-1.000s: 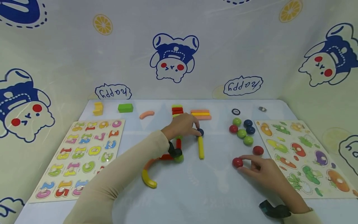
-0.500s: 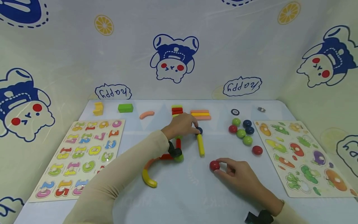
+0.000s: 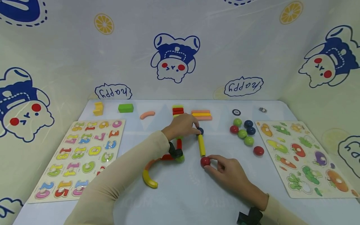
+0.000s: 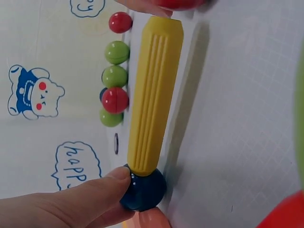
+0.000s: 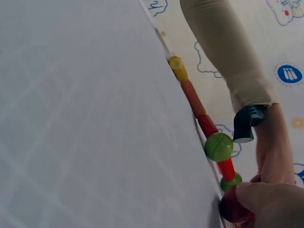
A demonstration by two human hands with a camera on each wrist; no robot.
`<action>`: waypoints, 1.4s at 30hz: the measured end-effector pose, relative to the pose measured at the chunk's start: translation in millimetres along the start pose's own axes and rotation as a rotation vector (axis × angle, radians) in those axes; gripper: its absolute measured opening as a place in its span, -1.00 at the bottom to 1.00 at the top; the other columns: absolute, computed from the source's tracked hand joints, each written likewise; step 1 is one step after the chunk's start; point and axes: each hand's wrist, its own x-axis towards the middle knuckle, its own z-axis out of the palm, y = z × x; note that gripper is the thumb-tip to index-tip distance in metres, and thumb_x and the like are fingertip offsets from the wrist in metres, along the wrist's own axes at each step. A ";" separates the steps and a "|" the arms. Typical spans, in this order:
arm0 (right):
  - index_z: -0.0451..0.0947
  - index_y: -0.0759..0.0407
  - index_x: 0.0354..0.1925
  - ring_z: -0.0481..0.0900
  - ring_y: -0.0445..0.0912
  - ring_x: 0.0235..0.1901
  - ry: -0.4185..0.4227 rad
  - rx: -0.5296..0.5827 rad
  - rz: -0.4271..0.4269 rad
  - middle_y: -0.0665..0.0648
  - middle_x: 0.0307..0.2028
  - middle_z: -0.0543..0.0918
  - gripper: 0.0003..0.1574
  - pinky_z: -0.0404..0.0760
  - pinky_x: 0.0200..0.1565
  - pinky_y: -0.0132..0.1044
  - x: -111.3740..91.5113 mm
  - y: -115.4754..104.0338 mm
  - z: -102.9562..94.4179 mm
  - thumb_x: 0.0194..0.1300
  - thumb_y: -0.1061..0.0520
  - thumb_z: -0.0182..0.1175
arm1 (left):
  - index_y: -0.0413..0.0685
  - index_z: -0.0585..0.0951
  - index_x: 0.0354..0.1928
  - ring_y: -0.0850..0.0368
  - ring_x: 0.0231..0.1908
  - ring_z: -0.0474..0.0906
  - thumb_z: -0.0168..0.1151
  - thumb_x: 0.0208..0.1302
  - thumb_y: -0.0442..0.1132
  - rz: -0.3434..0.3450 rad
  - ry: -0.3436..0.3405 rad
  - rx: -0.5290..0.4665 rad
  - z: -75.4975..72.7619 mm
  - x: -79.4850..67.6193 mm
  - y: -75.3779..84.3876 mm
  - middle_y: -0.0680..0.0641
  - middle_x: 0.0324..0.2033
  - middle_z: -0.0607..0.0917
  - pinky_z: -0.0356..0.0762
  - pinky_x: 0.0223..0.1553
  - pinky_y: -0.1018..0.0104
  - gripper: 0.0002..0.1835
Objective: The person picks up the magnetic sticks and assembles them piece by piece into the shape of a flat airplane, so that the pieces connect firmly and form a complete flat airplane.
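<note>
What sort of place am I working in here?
Probably a play or learning table, judging by the number puzzle board, the vegetable puzzle board and the cartoon-printed backdrop behind.

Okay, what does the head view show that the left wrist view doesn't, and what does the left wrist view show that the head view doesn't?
Only head: the number board, the vegetable board and the green block.

Only left wrist: lengthwise grooves on the yellow stick.

Both: the left hand pinching the blue ball at one stick end, loose green balls, and the red ball, which the left wrist view cuts off.
</note>
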 end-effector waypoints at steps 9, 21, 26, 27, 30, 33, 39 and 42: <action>0.58 -0.22 -0.06 0.22 -0.28 -0.77 -0.001 0.009 -0.017 -0.20 -0.80 0.25 -0.52 0.20 -0.69 -0.41 5.5 -6.3 3.1 0.09 -0.34 0.24 | 0.17 0.67 -0.05 0.19 -0.45 0.43 0.30 0.12 0.11 0.056 0.025 0.081 -20.0 -55.0 -11.1 0.13 -0.53 0.55 0.40 -0.49 0.37 -0.63; 0.59 -0.17 -0.10 0.19 -0.27 -0.79 0.014 0.018 -0.048 -0.19 -0.80 0.23 -0.52 0.17 -0.70 -0.40 10.5 -8.5 1.5 0.05 -0.31 0.29 | 0.20 0.68 -0.14 0.27 -0.64 0.34 0.36 0.05 0.10 0.129 0.077 -0.006 8.0 -134.9 -31.1 0.19 -0.74 0.41 0.28 -0.60 0.38 -0.67; 0.59 -0.19 -0.09 0.19 -0.28 -0.79 0.010 0.030 -0.043 -0.20 -0.80 0.22 -0.53 0.16 -0.70 -0.41 12.0 -10.2 7.2 0.06 -0.32 0.28 | 0.19 0.67 -0.17 0.28 -0.68 0.31 0.40 0.03 0.05 0.128 0.124 0.005 16.1 -137.9 -34.4 0.19 -0.78 0.37 0.27 -0.61 0.38 -0.70; 0.59 -0.20 -0.09 0.19 -0.28 -0.78 0.017 0.032 -0.042 -0.20 -0.80 0.22 -0.54 0.16 -0.70 -0.41 12.5 -10.5 7.7 0.06 -0.31 0.28 | 0.19 0.67 -0.18 0.28 -0.69 0.31 0.41 0.03 0.03 0.130 0.132 0.001 16.5 -138.1 -34.7 0.19 -0.78 0.36 0.26 -0.62 0.38 -0.71; 0.60 -0.22 -0.10 0.19 -0.28 -0.78 0.028 0.034 -0.038 -0.20 -0.79 0.22 -0.56 0.15 -0.69 -0.41 13.5 -11.5 8.0 0.06 -0.30 0.30 | 0.19 0.68 -0.18 0.28 -0.69 0.30 0.42 0.03 0.00 0.140 0.146 0.003 16.8 -138.0 -35.2 0.18 -0.78 0.35 0.24 -0.61 0.39 -0.72; 0.60 -0.21 -0.10 0.20 -0.28 -0.77 0.022 0.035 -0.043 -0.19 -0.79 0.23 -0.55 0.15 -0.69 -0.41 14.3 -12.3 7.8 0.05 -0.29 0.30 | 0.18 0.68 -0.18 0.28 -0.68 0.30 0.42 0.03 -0.01 0.145 0.147 0.003 17.3 -137.8 -35.8 0.19 -0.78 0.35 0.24 -0.60 0.39 -0.72; 0.60 -0.19 -0.09 0.21 -0.28 -0.77 0.010 0.009 -0.049 -0.19 -0.80 0.24 -0.49 0.17 -0.69 -0.41 16.2 -10.9 3.8 0.06 -0.37 0.23 | 0.19 0.68 -0.17 0.29 -0.66 0.32 0.41 0.04 -0.01 0.137 0.136 0.004 18.3 -137.6 -35.6 0.20 -0.76 0.38 0.27 -0.59 0.40 -0.73; 0.61 -0.13 -0.08 0.23 -0.26 -0.76 0.033 -0.001 -0.069 -0.18 -0.79 0.26 -0.49 0.20 -0.69 -0.40 24.6 -11.2 -4.4 0.08 -0.35 0.24 | 0.20 0.68 -0.18 0.29 -0.66 0.32 0.40 0.05 0.00 0.135 0.137 0.002 18.3 -136.8 -34.8 0.20 -0.75 0.39 0.28 -0.59 0.40 -0.73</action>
